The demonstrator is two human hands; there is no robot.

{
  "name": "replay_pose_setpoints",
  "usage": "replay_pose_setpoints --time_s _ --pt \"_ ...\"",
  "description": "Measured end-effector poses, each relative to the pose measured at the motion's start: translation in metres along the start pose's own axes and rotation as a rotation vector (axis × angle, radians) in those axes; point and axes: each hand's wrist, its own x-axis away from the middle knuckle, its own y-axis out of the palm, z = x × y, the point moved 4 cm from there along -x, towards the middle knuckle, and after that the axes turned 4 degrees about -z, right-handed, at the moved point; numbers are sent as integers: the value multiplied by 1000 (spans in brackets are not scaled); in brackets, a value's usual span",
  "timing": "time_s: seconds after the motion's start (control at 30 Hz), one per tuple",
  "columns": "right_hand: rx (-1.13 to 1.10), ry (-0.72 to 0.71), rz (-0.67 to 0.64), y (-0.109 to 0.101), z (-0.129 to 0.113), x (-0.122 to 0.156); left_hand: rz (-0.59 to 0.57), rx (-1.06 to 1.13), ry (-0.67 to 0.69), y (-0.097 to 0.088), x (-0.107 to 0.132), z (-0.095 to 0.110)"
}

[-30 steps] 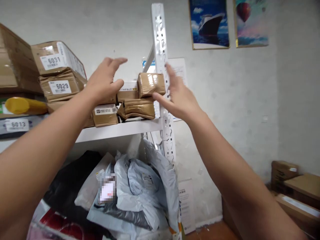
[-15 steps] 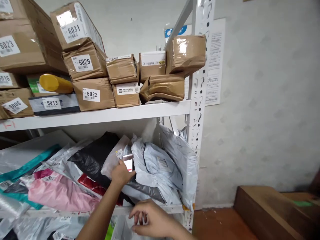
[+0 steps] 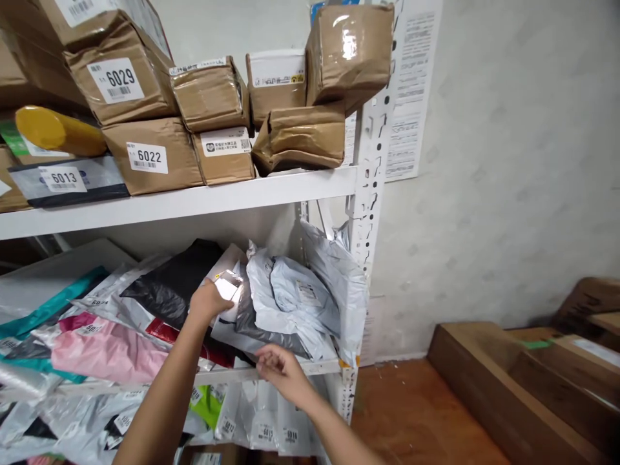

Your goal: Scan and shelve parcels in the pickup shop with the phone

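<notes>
My left hand (image 3: 207,302) is closed around a smartphone (image 3: 227,288) with a bright screen, held over the mailing bags on the middle shelf. A pale pink-white bag (image 3: 231,259) lies just behind the phone. My right hand (image 3: 283,371) is at the front edge of this shelf, palm toward the left, fingers loosely bent and apart, with nothing visible in them. Its fingertips are close to the lower edge of a grey bag (image 3: 283,341); I cannot tell if they touch. Pale blue-white bags (image 3: 303,290) are piled to the right of the phone.
Brown boxes with number labels, among them 6022 (image 3: 154,155), fill the upper shelf (image 3: 194,210). A pink bag (image 3: 109,349) and a black bag (image 3: 169,284) lie left. A white perforated post (image 3: 372,148) bounds the rack. Large cartons (image 3: 477,361) stand on the floor at right.
The view has shifted, showing more of the lower shelf. My left hand has tilted the phone over the bags. My right hand has moved forward to the shelf edge, its fingers less curled.
</notes>
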Motion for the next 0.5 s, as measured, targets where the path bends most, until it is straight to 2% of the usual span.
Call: replay_pose_setpoints --time_s 0.07,0.1,0.13,0.2,0.27,0.33,0.37,0.43,0.5 --pt "-130 6 23 5 -4 -3 160 33 -30 -1 36 -8" --pt "-221 11 23 11 -8 -4 200 102 -32 4 56 -11" --pt "-316 15 17 17 -13 -5 210 197 -27 14 77 -13" --pt "-465 20 53 29 -23 -4 153 422 24 41 117 -10" --pt "-526 60 183 33 -30 5 18 706 103 73 151 -3" --pt "-527 124 302 31 -31 20 -224 1070 112 105 176 4" --pt "-515 153 311 29 -31 28 -361 1249 76 118 185 6" --pt "-468 183 200 25 -31 45 -586 1515 -50 139 198 6" --pt "-388 188 71 21 -29 58 -682 1634 -147 148 204 4"
